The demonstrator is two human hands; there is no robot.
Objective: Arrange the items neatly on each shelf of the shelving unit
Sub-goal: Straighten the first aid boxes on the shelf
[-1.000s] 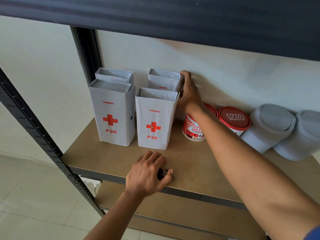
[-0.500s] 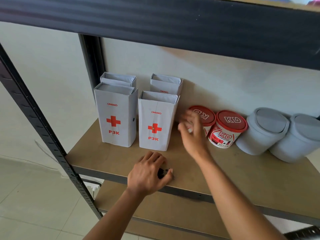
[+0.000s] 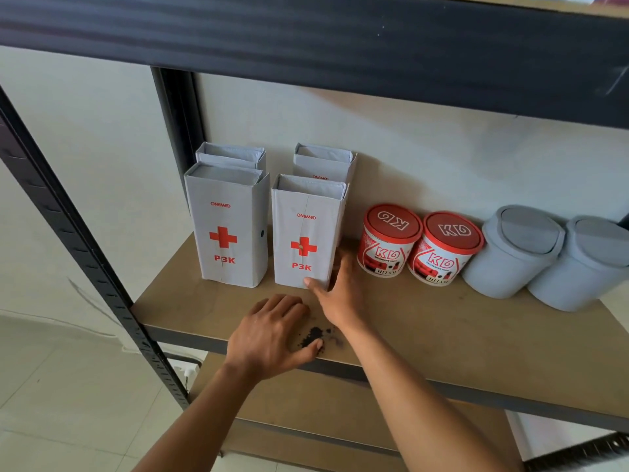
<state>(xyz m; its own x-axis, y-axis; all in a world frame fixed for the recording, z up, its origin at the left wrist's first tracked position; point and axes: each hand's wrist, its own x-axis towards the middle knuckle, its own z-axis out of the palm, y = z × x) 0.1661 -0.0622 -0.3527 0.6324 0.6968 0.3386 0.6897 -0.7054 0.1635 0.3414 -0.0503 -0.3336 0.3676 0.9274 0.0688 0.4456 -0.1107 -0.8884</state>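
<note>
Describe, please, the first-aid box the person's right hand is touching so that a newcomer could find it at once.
On the brown wooden shelf board, four tall white first-aid boxes stand in two rows at the left end. The one meant is the front right box, next to the red-lidded paint tubs. Unlike its neighbours, the right hand touches its lower right corner.

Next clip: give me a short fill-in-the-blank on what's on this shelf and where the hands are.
1. The white boxes number ____.
2. The lids of the two paint tubs are ____.
3. The right hand touches the front box on the ____.
4. The left hand lies flat on the ____.

Missing: four; red; right; shelf
</note>
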